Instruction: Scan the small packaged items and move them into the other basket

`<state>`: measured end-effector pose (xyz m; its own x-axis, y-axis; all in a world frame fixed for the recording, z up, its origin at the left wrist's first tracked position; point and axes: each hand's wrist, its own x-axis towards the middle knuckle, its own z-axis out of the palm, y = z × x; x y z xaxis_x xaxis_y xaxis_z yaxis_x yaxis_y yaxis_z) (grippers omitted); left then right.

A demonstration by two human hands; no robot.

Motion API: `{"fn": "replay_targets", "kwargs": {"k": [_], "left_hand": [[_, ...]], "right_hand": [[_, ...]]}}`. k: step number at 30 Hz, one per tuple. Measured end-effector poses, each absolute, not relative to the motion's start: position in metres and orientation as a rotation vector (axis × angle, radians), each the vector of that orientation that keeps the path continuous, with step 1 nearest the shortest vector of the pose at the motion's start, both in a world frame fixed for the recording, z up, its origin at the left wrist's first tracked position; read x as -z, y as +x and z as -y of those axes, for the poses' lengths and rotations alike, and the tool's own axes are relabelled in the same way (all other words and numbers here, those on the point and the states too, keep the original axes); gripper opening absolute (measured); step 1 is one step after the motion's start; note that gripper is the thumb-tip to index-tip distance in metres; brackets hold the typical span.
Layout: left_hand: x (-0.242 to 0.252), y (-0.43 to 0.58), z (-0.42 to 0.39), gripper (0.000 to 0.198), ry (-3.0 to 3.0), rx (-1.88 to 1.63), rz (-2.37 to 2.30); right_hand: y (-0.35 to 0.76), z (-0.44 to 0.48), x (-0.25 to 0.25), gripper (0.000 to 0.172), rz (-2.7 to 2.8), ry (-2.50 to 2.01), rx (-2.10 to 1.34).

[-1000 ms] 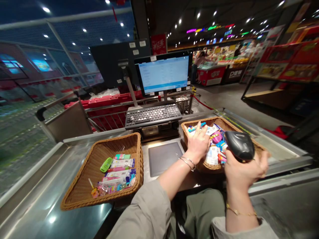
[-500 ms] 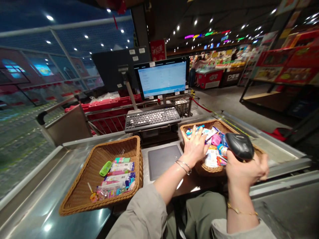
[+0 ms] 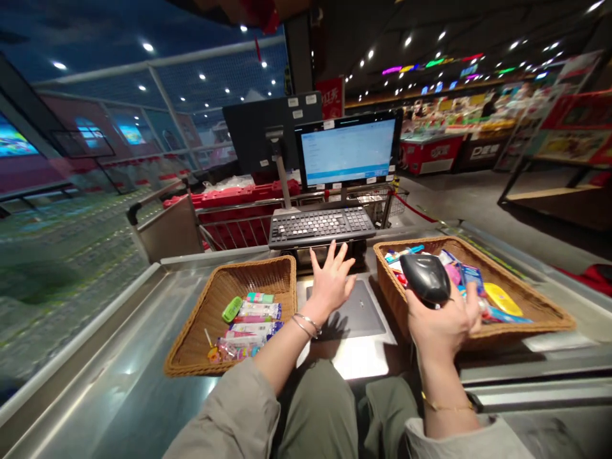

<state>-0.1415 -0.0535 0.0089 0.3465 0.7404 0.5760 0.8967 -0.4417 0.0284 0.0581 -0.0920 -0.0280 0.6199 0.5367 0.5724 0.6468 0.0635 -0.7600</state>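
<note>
My left hand (image 3: 332, 280) is held above the flat grey panel (image 3: 366, 309), fingers spread, holding nothing. Wrapped round a black handheld scanner (image 3: 425, 278), my right hand (image 3: 442, 325) is over the near left part of the right wicker basket (image 3: 535, 306). That basket holds mixed small packets, a yellow item (image 3: 503, 299) and a pink one. In the left wicker basket (image 3: 191, 331) lie a green item (image 3: 232, 309), several wrapped packets (image 3: 258, 310) and a small orange item (image 3: 213, 354).
Behind the panel stands a keyboard (image 3: 322, 226) below a lit monitor (image 3: 349, 153). Metal counter (image 3: 138, 357) runs to the left. Shopping carts and red crates (image 3: 248, 194) are beyond. Market stalls and shelves fill the right background.
The view has turned left. My left hand has moved from the right basket to above the panel. The scanner in my right hand has shifted left over the basket, and the yellow item now shows.
</note>
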Motion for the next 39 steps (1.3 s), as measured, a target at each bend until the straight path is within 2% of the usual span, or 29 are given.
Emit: {"fn": "replay_targets", "kwargs": {"k": [7, 16, 23, 29, 34, 39], "left_hand": [[-0.01, -0.246, 0.073, 0.02, -2.147, 0.695, 1.694], [0.009, -0.348, 0.091, 0.026, -2.182, 0.344, 1.962], [0.025, -0.392, 0.09, 0.026, -2.337, -0.074, 1.97], [0.059, -0.418, 0.087, 0.025, -2.47, -0.386, 1.977], [0.081, -0.421, 0.088, 0.026, -2.538, -0.484, 1.98], [0.086, -0.422, 0.087, 0.039, -2.558, -0.521, 1.99]], "right_hand": [[0.01, 0.098, 0.021, 0.075, 1.131, -1.542, -0.005], [-0.023, 0.097, 0.025, 0.067, 1.293, -1.517, -0.081], [-0.036, 0.094, 0.034, 0.066, 1.313, -1.517, -0.118], [-0.039, 0.092, 0.037, 0.069, 1.33, -1.531, -0.133], [-0.037, 0.091, 0.038, 0.068, 1.331, -1.525, -0.126], [-0.035, 0.09, 0.036, 0.069, 1.319, -1.535, -0.133]]}}
